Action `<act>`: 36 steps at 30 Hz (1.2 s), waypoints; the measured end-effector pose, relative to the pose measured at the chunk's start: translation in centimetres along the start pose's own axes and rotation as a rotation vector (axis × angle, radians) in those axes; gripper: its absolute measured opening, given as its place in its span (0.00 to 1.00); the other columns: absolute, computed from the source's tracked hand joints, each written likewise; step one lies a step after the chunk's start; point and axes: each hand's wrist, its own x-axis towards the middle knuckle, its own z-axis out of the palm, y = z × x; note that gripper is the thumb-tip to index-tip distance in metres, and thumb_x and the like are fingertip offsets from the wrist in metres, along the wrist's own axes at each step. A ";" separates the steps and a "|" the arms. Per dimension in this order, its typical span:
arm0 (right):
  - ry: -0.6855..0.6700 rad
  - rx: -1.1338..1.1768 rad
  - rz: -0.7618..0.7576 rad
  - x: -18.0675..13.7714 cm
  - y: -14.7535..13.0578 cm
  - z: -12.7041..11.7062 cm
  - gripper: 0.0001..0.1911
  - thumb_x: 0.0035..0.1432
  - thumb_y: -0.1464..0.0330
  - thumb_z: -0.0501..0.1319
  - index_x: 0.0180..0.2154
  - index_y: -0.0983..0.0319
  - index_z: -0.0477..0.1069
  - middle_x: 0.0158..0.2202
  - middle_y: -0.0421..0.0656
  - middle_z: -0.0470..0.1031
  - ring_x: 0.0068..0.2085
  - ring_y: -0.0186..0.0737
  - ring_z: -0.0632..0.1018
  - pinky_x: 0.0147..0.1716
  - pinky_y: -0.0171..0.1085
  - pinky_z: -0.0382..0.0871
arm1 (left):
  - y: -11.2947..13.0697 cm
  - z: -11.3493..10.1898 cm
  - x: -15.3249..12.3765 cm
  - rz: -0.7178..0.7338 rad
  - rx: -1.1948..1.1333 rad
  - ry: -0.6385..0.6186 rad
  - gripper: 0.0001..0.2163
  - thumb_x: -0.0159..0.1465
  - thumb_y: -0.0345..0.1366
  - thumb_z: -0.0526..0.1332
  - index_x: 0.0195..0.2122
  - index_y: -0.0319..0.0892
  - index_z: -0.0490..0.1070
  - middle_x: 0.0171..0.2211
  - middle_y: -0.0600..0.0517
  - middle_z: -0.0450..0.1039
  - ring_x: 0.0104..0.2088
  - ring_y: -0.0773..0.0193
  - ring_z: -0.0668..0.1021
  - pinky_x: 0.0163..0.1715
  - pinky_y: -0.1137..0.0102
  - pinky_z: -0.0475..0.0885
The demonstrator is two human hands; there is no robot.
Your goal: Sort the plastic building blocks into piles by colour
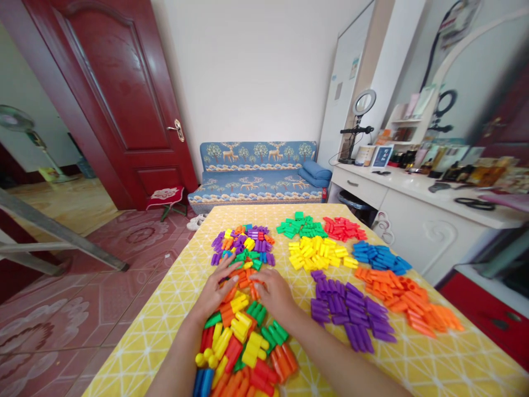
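A long heap of mixed coloured plastic blocks [243, 331] runs down the left half of the yellow tablecloth [413, 358]. My left hand [217, 289] lies on the heap with fingers stretched forward, touching orange blocks [242, 275]. My right hand [275, 292] rests beside it, fingers curled down onto orange blocks in the middle of the heap. To the right lie sorted piles: green [301, 226], red [343, 229], yellow [318, 252], blue [380, 258], purple [351, 311] and orange [407, 298].
A red door [119, 99] stands open at the left over a tiled floor. A blue patterned sofa [258, 171] sits behind the table. A white dresser [417, 215] with a ring light [363, 105] and bottles stands at the right.
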 end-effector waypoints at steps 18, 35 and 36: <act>0.517 -0.297 0.254 -10.9 16.9 -20.2 0.18 0.54 0.52 0.57 0.37 0.56 0.74 0.39 0.49 0.79 0.42 0.51 0.77 0.45 0.50 0.68 | -1.3 -0.1 -0.4 -0.112 -0.004 0.213 0.24 0.65 0.53 0.53 0.58 0.50 0.68 0.68 0.51 0.51 0.68 0.53 0.52 0.67 0.55 0.44; 0.473 -0.448 0.015 -13.3 20.3 -23.6 0.24 0.56 0.44 0.52 0.35 0.49 0.79 0.42 0.54 0.77 0.42 0.52 0.75 0.44 0.53 0.65 | -1.2 -0.2 -0.3 -0.110 0.005 0.209 0.23 0.65 0.52 0.54 0.56 0.47 0.70 0.66 0.48 0.55 0.67 0.52 0.56 0.66 0.53 0.48; 0.514 -0.461 0.006 -13.1 19.6 -23.2 0.23 0.56 0.44 0.52 0.35 0.48 0.79 0.41 0.53 0.77 0.42 0.51 0.75 0.45 0.52 0.65 | -1.2 -0.2 -0.3 -0.112 0.003 0.207 0.23 0.65 0.52 0.54 0.56 0.47 0.70 0.66 0.48 0.56 0.67 0.52 0.56 0.66 0.54 0.48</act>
